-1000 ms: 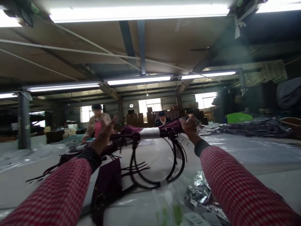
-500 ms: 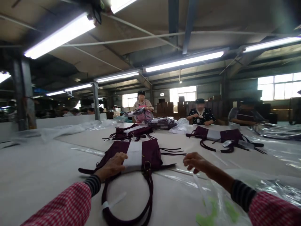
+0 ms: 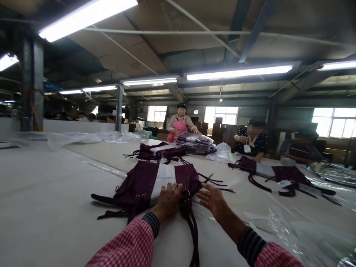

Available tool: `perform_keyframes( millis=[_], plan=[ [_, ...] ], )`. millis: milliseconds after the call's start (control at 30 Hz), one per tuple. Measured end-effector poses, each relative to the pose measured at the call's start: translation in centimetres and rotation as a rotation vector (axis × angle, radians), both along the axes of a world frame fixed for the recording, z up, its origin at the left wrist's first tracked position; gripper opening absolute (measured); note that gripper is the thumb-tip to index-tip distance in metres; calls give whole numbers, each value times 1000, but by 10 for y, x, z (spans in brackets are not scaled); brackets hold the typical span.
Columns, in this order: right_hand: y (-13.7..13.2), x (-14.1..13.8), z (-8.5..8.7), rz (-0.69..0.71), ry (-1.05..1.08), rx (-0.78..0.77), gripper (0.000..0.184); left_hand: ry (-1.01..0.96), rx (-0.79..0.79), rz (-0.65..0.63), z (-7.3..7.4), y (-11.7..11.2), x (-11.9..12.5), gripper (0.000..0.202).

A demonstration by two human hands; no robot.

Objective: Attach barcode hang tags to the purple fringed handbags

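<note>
A dark purple handbag [image 3: 141, 178] lies on the table before me, with a white paper band [image 3: 166, 170] wrapped round its middle. My left hand [image 3: 168, 198] is on the bag at the band's right edge, its fingers bent and closed on the bag beside the strap buckle [image 3: 185, 193]. From that buckle a long purple strap [image 3: 192, 231] runs down toward me. My right hand [image 3: 213, 200] is held open at the bag's right end, fingers stretched out, close to the corner with the thin cords; whether it touches is unclear.
Another purple bag [image 3: 162, 150] lies behind mine, and one more [image 3: 287, 172] at the right. Beyond stands a stack of plastic-wrapped bags [image 3: 194, 142]. Clear plastic [image 3: 308, 233] covers the right front of the white table [image 3: 55, 193]. Several co-workers are across the table.
My left hand has moved right across the bag to the buckle. My right hand has come in toward the bag's right end. The strap's loop no longer lies spread in front.
</note>
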State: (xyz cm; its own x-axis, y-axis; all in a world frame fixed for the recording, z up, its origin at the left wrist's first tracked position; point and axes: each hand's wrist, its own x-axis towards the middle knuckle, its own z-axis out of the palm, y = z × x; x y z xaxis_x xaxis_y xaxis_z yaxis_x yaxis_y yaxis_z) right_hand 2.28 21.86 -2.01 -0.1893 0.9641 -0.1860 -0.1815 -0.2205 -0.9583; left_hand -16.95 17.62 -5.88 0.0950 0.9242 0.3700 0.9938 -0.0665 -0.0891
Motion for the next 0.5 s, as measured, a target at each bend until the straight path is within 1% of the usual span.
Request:
perform_keyframes(
  millis=[67, 133, 200, 267, 300, 367, 433, 500],
  plan=[
    [2, -4, 20, 24, 67, 66, 30, -6, 13, 15, 3, 2, -3, 48],
    [2, -6, 37, 64, 91, 114, 26, -20, 15, 25, 7, 3, -6, 39],
    [0, -1, 45, 77, 72, 141, 22, -48, 12, 25, 15, 4, -11, 30],
    [-3, 10, 42, 69, 23, 147, 19, -95, 25, 40, 29, 4, -18, 27],
    [-5, 17, 38, 73, -10, 138, 18, -126, 45, 62, 38, 4, -23, 28],
    [-13, 33, 27, 113, -91, 101, 15, -190, 118, 129, 62, 1, -35, 30],
    [-24, 44, 16, 199, -176, 64, 13, -254, 215, 198, 91, -5, -45, 30],
    [-39, 48, 6, 302, -237, 50, 14, -319, 322, 243, 124, -14, -51, 29]
  ],
)
